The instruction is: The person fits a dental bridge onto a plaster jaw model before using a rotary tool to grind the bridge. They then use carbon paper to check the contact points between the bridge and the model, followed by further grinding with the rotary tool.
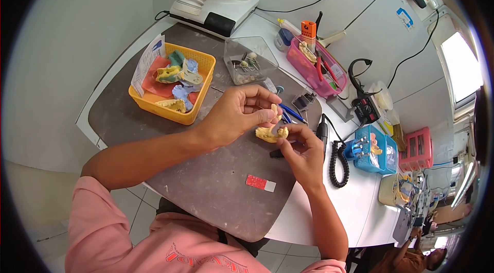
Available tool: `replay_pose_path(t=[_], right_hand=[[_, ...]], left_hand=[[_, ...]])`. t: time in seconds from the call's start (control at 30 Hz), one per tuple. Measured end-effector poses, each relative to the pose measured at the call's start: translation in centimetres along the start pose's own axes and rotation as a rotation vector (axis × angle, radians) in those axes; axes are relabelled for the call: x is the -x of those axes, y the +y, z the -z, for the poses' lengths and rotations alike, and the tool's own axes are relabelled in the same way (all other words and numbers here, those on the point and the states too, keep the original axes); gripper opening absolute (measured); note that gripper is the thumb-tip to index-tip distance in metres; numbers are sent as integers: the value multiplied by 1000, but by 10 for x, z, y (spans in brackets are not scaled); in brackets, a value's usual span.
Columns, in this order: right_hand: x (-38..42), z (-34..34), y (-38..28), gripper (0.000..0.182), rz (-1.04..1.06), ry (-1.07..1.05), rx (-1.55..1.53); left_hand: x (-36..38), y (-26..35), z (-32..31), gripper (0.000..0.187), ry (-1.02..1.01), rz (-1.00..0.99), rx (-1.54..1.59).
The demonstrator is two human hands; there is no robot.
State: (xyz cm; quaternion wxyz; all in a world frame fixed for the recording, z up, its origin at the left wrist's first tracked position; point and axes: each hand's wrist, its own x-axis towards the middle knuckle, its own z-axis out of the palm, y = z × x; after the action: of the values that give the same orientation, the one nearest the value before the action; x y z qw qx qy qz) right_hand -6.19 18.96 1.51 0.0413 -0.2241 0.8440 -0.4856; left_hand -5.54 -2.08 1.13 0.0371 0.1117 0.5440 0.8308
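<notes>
My left hand (pixel 239 113) is closed, its thumb and fingers pinching a small pale yellow piece (pixel 276 112) above the grey mat. Just below and to the right, my right hand (pixel 302 152) grips the right end of a yellow dental cast (pixel 267 134) between thumb and fingers. The two held pieces are close together; whether they touch is hard to tell. Blue-handled pliers (pixel 292 112) lie behind my hands. A red and white strip (pixel 260 183) rests on the mat nearer to me.
A yellow basket (pixel 200 67) with casts stands at the left. Behind are a clear box (pixel 247 75) of burs, a white hose unit (pixel 216 3) and a pink basket (pixel 309 69). A handpiece (pixel 322 131) with coiled cord (pixel 337 165) and blue baskets (pixel 368 152) are right. Another person (pixel 411 260) appears at lower right.
</notes>
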Motion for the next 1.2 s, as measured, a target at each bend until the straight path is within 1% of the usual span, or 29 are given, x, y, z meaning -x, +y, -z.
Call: replay_pose_path(t=[0.07,0.23,0.3,0.4,0.47,0.5,0.57,0.63,0.73,0.8,0.9,0.97,1.0,1.03,1.07,1.1,1.17,1.2], right_hand=[[3,-1,4,25,-114,57,-392],[10,-8,12,29,-125,81,-492],[11,-10,11,30,-80,113,-537],[12,-9,14,31,-114,122,-590],[12,-9,18,31,-118,127,-586],[12,-8,19,32,-120,128,-577],[13,-8,19,32,-119,124,-540],[14,-8,16,32,-117,120,-502],[15,-8,13,33,-181,94,-462],[15,-10,15,34,-119,108,-527],[15,-11,17,37,-62,115,-532],[15,-12,18,36,-35,110,-509],[15,-12,19,36,-8,102,-484],[16,-11,18,36,-7,103,-484],[17,-10,18,35,-74,108,-546],[18,-9,17,34,-140,113,-608],[18,-9,15,34,-146,109,-597],[18,-9,15,33,-153,103,-586]], left_hand=[[2,-1,0,28,-28,41,-85],[5,-8,-2,29,-53,120,-116],[5,-9,-2,29,-50,156,-108],[4,-9,-2,30,-30,224,-114],[4,-9,-1,32,-44,204,-252],[4,-6,-2,32,-45,209,-254],[5,1,-4,31,-23,310,-204],[4,-2,-4,30,-13,296,-157],[4,-7,-4,28,7,283,-82],[3,-11,-3,27,15,287,-56],[3,-13,-2,26,17,314,-18],[4,-12,-3,26,23,249,-57],[5,-13,-4,26,22,250,-57],[5,-14,-6,29,14,197,-29],[6,-15,-6,33,6,145,-1],[6,-15,-6,33,5,145,-2],[6,-16,-6,41,-9,201,42],[5,-15,-7,41,-10,201,42]])
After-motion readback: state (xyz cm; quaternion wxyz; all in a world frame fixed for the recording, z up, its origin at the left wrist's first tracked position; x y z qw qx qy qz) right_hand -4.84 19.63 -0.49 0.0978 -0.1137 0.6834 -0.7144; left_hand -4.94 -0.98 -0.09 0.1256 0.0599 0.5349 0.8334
